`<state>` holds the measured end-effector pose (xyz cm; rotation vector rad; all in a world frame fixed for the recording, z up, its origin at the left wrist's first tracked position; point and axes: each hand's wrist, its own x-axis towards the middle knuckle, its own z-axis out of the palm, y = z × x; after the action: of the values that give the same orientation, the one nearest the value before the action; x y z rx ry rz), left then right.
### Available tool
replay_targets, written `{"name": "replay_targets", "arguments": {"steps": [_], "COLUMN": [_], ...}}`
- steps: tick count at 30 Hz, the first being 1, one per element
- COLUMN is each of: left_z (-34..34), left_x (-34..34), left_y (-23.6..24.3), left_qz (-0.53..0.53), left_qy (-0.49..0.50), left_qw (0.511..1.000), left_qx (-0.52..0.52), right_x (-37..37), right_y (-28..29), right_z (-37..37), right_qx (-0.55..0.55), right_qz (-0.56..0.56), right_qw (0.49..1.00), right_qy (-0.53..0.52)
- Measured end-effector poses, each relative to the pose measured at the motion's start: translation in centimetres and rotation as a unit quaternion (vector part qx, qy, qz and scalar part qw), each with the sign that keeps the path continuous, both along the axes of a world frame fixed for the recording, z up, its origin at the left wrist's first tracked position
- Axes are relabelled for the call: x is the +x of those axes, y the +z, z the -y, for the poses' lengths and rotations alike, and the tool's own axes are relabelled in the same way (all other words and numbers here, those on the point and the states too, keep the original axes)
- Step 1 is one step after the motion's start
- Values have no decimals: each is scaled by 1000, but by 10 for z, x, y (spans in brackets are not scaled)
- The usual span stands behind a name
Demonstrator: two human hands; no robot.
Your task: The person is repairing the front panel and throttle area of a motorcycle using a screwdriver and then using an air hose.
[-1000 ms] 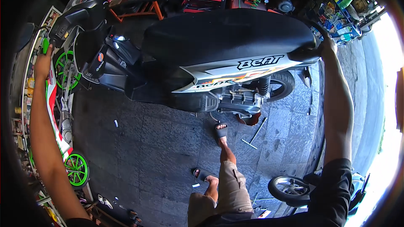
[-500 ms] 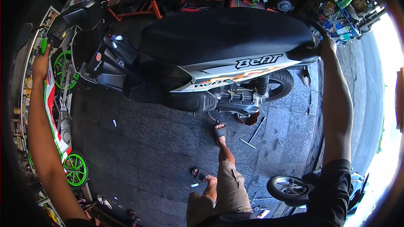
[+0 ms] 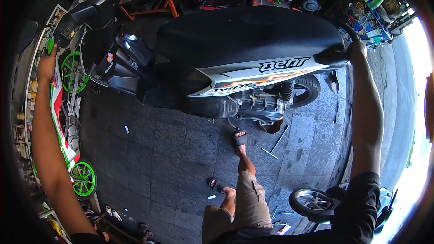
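A scooter with a long black seat (image 3: 253,31) and a white, orange-striped side panel (image 3: 271,72) stands crosswise before me, its front to the left. At the far left, my left hand (image 3: 46,67) is closed round the end of the scooter's handlebar (image 3: 63,34); its fingers are partly hidden. My right hand (image 3: 358,50) grips the grab rail (image 3: 347,32) behind the seat, with most fingers out of sight. Below the engine (image 3: 260,104), my sandalled foot (image 3: 240,138) is at a thin stand lever (image 3: 233,124).
A T-shaped metal wrench (image 3: 275,143) lies on the tiled floor. Along the left is a motorbike with green wheels (image 3: 84,179). Another motorbike's wheel (image 3: 312,201) is at lower right. Red tool shelves (image 3: 221,4) and a red-legged bench (image 3: 172,7) stand behind the scooter.
The whole view has shifted slightly, so the scooter and floor appear a little further right. Both hands keep their places on the scooter, and my foot stays by the lever.
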<state>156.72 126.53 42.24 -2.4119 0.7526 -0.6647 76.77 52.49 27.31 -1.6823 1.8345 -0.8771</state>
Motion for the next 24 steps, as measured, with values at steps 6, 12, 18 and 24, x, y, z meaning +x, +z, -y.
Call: {"name": "replay_targets", "arguments": {"steps": [6, 12, 18, 24], "left_z": [-7, -1, -5, 0], "left_x": [2, 3, 12, -7], "left_y": [-10, -7, 6, -7], "left_qz": [7, -10, 20, -7], "left_qy": [-4, 11, -6, 34], "left_qw": [1000, 1000, 999, 999], "left_qx": [7, -6, 26, 0], "right_x": [17, 15, 9, 20], "right_y": [2, -2, 4, 8], "right_z": [-20, -27, -12, -21], "right_qx": [-29, -32, 10, -4], "right_qz": [129, 77, -10, -49], "right_qw": [989, 995, 999, 998], "right_qy": [-61, -45, -49, -26]}}
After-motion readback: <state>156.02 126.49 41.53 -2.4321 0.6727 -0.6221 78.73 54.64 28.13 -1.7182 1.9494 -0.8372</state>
